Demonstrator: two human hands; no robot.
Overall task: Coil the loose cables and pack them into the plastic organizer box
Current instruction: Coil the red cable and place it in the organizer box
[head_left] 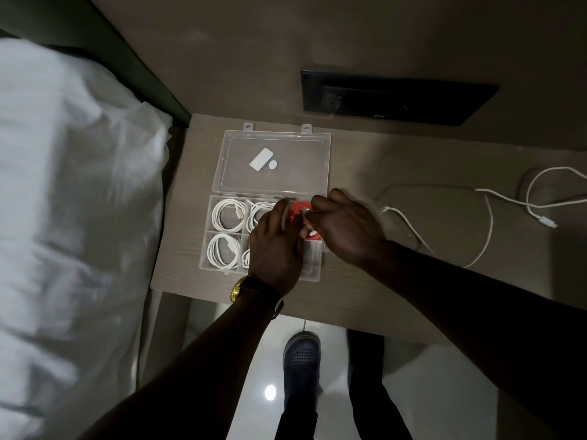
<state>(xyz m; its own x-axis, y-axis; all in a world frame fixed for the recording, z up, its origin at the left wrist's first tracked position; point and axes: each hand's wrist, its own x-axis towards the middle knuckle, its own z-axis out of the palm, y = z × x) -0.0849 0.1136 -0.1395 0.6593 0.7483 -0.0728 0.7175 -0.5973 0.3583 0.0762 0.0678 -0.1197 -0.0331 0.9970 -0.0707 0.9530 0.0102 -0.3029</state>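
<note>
A bedroom, possibly a hotel room, is shown. A bed with rumpled white bedding (73,198) is seen just beside a narrow wood-grain worktop (365,300) fixed against a plain beige wall (317,36), into which a black socket panel (397,96) is set. Below the worktop, a glossy pale tiled floor (266,376) is seen reflecting a ceiling light.

White rumpled bedding (73,201) fills the left side of the frame, with a dark headboard edge (127,58) running diagonally at the upper left. A pale wood-grain bedside table (365,290) spans the centre and right. On the beige wall (286,36) above it, right of centre, sits a black socket panel (397,96). At the bottom centre, a glossy white floor (254,360) reflects a light spot, and a dark blue perforated clog (300,363) stands on it beside a dark trouser leg (371,392)
</note>
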